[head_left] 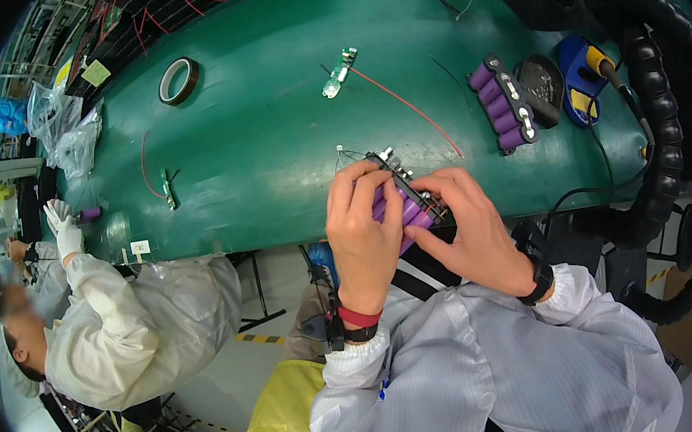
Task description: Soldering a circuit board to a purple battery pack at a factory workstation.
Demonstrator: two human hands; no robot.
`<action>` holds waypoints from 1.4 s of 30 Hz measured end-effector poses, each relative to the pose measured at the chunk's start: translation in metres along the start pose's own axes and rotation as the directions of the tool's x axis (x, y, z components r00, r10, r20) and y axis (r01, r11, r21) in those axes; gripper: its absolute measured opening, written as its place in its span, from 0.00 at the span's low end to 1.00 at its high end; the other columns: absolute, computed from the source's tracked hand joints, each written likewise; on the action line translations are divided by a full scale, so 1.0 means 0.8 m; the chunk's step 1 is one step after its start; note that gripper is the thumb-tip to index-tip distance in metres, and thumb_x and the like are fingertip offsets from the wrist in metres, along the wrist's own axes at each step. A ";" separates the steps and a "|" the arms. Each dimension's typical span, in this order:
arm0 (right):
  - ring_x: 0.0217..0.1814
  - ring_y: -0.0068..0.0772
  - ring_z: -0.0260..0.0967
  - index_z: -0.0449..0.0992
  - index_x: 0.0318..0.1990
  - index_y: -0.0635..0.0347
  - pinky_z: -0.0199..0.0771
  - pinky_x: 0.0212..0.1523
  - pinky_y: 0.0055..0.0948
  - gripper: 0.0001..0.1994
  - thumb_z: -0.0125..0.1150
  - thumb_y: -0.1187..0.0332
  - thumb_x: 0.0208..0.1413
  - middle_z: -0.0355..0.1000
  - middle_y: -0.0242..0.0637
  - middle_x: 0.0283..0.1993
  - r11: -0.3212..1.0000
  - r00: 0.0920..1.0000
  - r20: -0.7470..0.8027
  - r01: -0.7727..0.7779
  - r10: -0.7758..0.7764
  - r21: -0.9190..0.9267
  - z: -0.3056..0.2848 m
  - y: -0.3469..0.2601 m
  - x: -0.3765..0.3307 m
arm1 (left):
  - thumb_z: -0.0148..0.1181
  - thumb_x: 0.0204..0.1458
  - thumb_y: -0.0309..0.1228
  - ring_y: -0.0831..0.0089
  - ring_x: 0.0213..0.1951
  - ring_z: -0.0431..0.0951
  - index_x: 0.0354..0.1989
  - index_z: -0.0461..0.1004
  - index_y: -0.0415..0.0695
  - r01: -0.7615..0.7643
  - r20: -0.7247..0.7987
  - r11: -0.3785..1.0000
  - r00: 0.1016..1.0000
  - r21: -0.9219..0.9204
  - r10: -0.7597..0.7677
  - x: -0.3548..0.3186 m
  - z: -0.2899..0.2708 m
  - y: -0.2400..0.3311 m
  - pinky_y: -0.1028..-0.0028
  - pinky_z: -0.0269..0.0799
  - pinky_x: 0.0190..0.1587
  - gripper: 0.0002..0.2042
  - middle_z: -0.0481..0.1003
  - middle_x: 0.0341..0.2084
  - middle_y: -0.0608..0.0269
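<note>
Between my hands, at the table's near edge, is a battery pack (418, 216) of purple cells in black end holders, with a circuit board and thin wires at its far side. My left hand (364, 222) wraps its left side, fingers curled over the top. From the right, my right hand (470, 231) grips the other end with thumb and fingers. My fingers partly cover the pack. A small white connector (339, 148) on thin wires sticks out just beyond my left fingers. A second purple battery pack (504, 103) lies on the table to the right.
On the green table (267, 139) lie a tape roll (177, 81), a circuit board with a red wire (340, 73) and a smaller board (169, 190). A dark dish (539, 89), a soldering iron stand (584, 79) and black hoses (654, 118) occupy the right. A gloved co-worker (117, 322) is at left.
</note>
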State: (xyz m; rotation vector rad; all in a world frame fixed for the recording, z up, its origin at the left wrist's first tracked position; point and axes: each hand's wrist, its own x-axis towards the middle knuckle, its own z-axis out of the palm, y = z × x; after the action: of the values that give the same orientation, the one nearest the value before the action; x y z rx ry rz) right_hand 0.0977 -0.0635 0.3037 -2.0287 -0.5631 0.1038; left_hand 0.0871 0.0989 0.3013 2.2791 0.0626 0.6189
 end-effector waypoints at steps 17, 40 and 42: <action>0.44 0.33 0.75 0.77 0.48 0.66 0.76 0.48 0.29 0.14 0.66 0.79 0.54 0.75 0.43 0.49 0.946 0.960 -0.261 -0.015 0.105 0.325 -0.042 0.013 -0.031 | 0.66 0.49 0.17 0.57 0.42 0.81 0.37 0.79 0.36 -0.047 0.158 0.992 0.987 0.118 0.028 0.009 -0.009 0.012 0.65 0.78 0.42 0.07 0.79 0.43 0.56; 0.45 0.27 0.69 0.63 0.66 0.59 0.67 0.51 0.30 0.25 0.65 0.68 0.65 0.72 0.37 0.49 0.758 0.448 -0.776 0.274 0.444 0.592 -0.167 0.068 0.021 | 0.65 0.47 0.16 0.58 0.40 0.81 0.35 0.78 0.37 -0.198 0.217 0.973 0.961 0.118 0.169 0.018 -0.012 0.003 0.65 0.78 0.43 0.08 0.79 0.40 0.58; 0.45 0.26 0.70 0.63 0.67 0.59 0.67 0.51 0.30 0.26 0.65 0.68 0.65 0.73 0.37 0.48 0.778 0.474 -0.772 0.246 0.423 0.578 -0.181 0.078 0.032 | 0.65 0.47 0.16 0.58 0.40 0.80 0.35 0.78 0.37 -0.212 0.210 0.971 0.960 0.109 0.186 0.018 -0.011 0.001 0.65 0.77 0.43 0.07 0.79 0.39 0.58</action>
State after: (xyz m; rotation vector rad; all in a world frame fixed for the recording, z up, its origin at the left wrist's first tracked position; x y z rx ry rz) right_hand 0.1859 -0.1946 0.3282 -1.1581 0.2775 -0.6230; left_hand 0.0960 0.1074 0.3128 2.4834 -0.2330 0.4973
